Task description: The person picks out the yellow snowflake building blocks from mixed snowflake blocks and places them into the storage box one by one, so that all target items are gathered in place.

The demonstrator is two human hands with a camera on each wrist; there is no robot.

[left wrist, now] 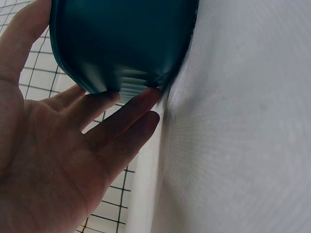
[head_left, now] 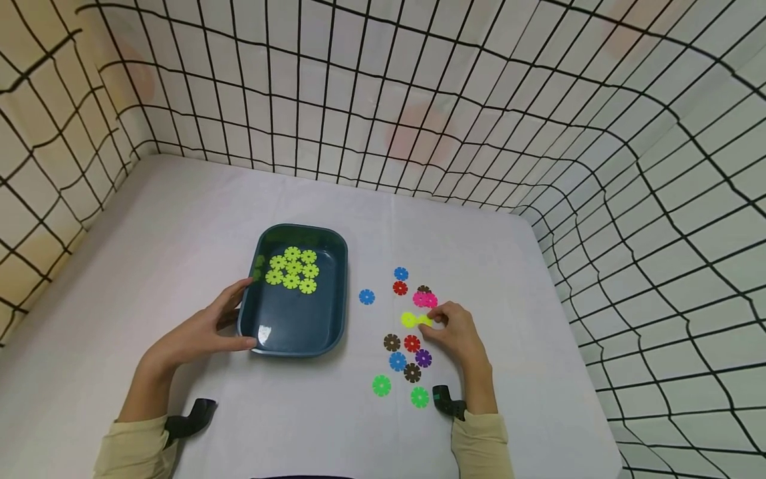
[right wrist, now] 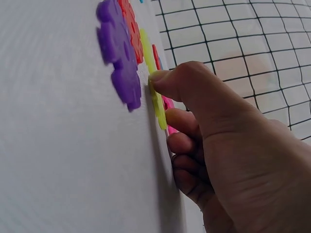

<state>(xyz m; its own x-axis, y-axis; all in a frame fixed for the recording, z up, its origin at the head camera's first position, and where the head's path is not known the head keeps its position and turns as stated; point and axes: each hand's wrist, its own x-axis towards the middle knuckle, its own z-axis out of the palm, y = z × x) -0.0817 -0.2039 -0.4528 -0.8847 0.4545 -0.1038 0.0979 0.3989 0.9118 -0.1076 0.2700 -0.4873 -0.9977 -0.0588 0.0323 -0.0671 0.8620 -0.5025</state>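
A dark teal plastic tray (head_left: pixel 293 332) lies on the white table with several yellow-green snowflake discs (head_left: pixel 293 267) grouped at its far end. Against the tray's left side rests my left hand (head_left: pixel 209 326), its fingers (left wrist: pixel 131 116) fairly straight along the outer wall and the thumb by the near corner. On the right, my right hand (head_left: pixel 457 332) pinches a yellow snowflake disc (head_left: pixel 424 320) at its edge between thumb and forefinger. Another yellow disc (head_left: pixel 408 320) touches it on the left. In the right wrist view the yellow disc (right wrist: pixel 159 109) lies close to the table surface.
Pink discs (head_left: pixel 425 299) overlap a brown one just beyond my right hand. Blue, red, brown and purple discs (head_left: pixel 423 358) lie around it, with green discs (head_left: pixel 382 385) nearer me. A black wire grid (head_left: pixel 359 113) stands along the table's far and side edges.
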